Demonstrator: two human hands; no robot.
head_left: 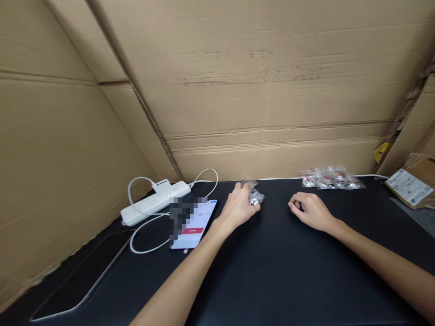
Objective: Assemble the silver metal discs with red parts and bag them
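Note:
My left hand (239, 206) rests on the black table (272, 271) with its fingers closed on a small clear plastic bag (254, 194) holding a shiny round part. My right hand (311, 210) lies to its right, fingers curled in a loose fist; whether anything is inside it is hidden. A pile of similar clear bags (331, 177) with silver and red parts sits at the back right, against the cardboard wall.
A phone (194, 224) with a lit screen lies left of my left hand, cabled to a white power strip (154, 203). A dark tablet (81, 276) lies at the front left. Cardboard walls (272, 90) surround the table. A labelled cardboard box (411, 185) stands at far right.

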